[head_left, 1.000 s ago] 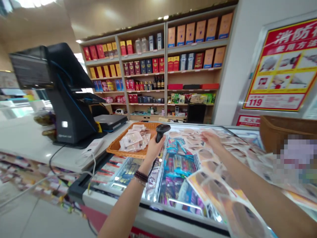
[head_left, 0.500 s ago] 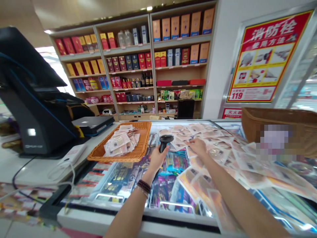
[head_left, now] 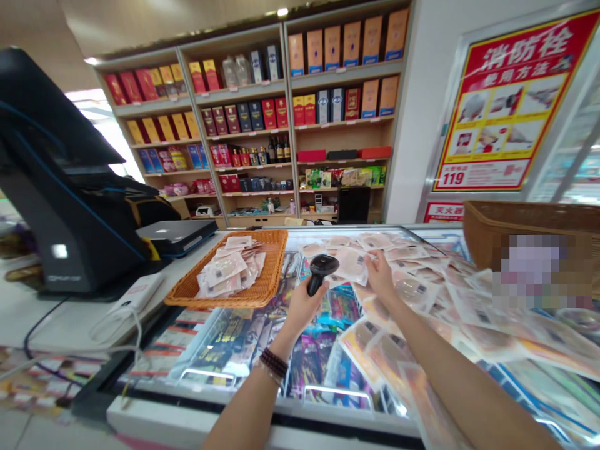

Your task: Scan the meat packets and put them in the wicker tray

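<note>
A sealed packet (head_left: 350,264) is now pinched up from the spread of packets (head_left: 422,300) by the right hand (head_left: 380,278), while a barcode scanner (head_left: 322,270), gripped in the left hand (head_left: 302,307), is angled toward it above the chest freezer (head_left: 244,415).

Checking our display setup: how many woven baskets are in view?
2: one basket holding packets, left of the scanner; another basket at far right, partly blurred. More may be hidden.

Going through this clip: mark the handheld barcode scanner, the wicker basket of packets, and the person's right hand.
handheld barcode scanner (head_left: 322,267): head view, point on its black scanning head.
wicker basket (head_left: 277,265): head view, point on its right rim.
right hand (head_left: 380,279): head view, point on the middle of the hand.
</note>
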### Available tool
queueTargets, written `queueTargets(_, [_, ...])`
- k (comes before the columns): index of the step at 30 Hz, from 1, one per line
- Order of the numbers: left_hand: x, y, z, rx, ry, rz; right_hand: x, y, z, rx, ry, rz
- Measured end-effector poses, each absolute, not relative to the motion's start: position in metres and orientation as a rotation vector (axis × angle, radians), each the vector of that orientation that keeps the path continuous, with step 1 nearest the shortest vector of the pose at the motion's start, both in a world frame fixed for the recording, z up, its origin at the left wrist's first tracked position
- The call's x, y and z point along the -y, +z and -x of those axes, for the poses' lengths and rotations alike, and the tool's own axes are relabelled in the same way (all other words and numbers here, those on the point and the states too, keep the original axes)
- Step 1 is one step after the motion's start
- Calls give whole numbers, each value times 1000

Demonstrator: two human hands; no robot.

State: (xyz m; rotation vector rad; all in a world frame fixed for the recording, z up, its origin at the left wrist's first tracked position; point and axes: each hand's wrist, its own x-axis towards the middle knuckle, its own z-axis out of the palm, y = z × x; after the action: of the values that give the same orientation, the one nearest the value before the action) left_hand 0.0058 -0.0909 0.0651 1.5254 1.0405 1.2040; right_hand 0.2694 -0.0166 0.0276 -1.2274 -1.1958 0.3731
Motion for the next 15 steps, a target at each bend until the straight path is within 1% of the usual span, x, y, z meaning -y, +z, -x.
queueTargets(3, [91, 65, -5, -1036, 1233, -1522, 15, 29, -264, 1079, 471, 1202])
queueTargets(9, [95, 66, -7, -978, 1194, -1510, 16, 35, -247, 865, 932, 1064])
queueTargets(15, [99, 69, -9, -950, 1138, -1521, 21, 42, -241, 867, 1057, 1068])
